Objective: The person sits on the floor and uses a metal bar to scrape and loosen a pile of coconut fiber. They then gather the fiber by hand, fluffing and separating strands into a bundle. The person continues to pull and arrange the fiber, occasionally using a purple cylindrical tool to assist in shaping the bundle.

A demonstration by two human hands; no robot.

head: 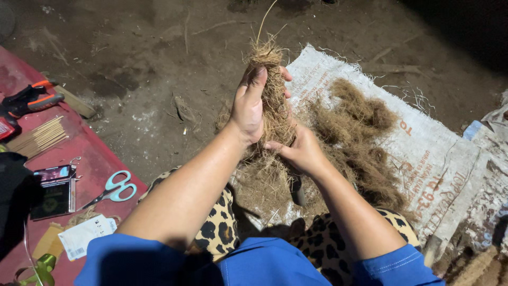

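ground: bare dirt floor (159, 79), scattered with twigs and debris
sack: white woven sack (439, 159) is spread flat on the dirt at right
fibre: loose brown coir fibre pile (360, 132) is heaped on the sack
red surface: red mat (95, 159) at left, on which teal-handled scissors (114, 190), thin wooden sticks (39, 136), orange-black pliers (29, 99) and a small dark packet (53, 190) are laid

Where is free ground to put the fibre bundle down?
Bare dirt floor lies between the red mat and the white sack. The sack's near corner is also free. The mat is crowded: scissors, sticks. Loose fibre covers the sack's middle.
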